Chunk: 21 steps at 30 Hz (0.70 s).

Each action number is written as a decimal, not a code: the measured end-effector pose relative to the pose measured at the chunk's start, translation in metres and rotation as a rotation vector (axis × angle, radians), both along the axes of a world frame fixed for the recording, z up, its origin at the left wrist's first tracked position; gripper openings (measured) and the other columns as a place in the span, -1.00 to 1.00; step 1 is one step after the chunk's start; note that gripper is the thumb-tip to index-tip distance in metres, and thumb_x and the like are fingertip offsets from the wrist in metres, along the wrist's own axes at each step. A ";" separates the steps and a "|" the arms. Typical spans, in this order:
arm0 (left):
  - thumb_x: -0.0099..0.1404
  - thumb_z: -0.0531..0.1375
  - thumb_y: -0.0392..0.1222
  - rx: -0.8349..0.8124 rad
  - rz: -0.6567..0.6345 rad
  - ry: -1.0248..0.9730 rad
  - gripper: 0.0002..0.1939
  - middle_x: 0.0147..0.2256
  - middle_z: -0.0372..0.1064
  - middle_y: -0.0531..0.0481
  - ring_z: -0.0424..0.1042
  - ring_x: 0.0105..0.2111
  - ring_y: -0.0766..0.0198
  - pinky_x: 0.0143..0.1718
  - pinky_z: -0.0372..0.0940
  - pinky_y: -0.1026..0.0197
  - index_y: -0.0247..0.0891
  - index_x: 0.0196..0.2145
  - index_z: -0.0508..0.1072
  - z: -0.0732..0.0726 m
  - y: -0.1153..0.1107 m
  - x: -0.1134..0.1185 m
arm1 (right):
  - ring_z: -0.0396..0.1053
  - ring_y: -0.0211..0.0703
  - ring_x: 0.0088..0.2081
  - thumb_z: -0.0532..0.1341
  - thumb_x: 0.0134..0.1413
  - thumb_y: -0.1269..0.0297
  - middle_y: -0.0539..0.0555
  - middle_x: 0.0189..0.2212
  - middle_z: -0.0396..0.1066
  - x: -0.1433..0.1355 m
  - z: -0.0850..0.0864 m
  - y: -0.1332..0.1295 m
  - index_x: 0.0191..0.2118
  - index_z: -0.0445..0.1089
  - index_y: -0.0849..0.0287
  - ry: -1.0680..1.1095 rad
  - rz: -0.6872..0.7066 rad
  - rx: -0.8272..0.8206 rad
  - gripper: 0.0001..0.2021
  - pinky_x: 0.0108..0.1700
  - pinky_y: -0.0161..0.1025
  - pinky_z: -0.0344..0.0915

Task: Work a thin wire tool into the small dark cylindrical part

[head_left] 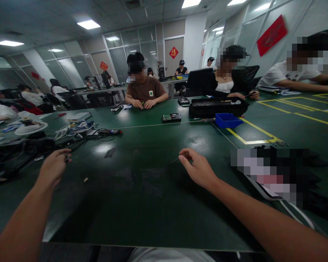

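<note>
My left hand (52, 167) is above the left part of the green table, close to the tangle of black cables (22, 153). Its fingers are bent round a small dark loop (67, 157), too small to name surely. Over the middle right of the table, my right hand (198, 166) has thumb and fingertips pinched on a thin wire-like piece (174, 160) that sticks out to the left. The two hands are well apart. A small pale scrap (85, 179) lies on the table between them, nearer the left hand.
Ahead lie a hard drive (171, 117), a blue bin (228, 120) and a long black tray (218, 108). White cables and a cable tool-like bundle (106, 132) are at left. A partly blurred pile (273, 174) sits at right. Several people work around the table (142, 207).
</note>
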<state>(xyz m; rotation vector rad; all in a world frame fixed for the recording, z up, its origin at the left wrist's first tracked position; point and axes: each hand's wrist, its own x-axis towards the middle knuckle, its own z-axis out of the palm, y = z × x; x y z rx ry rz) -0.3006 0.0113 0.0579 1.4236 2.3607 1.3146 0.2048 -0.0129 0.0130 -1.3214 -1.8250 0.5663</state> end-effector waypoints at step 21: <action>0.20 0.15 -0.38 -0.185 -0.995 -0.106 -0.65 -0.07 0.38 -0.16 0.39 -0.05 0.06 0.02 0.27 -0.05 -0.16 -0.05 0.36 -0.054 0.004 0.305 | 0.42 -0.16 -0.43 0.16 0.25 0.12 0.00 -0.48 0.45 0.003 0.006 -0.009 -0.33 0.41 0.10 0.154 -0.059 0.126 -0.79 -0.35 -0.21 0.30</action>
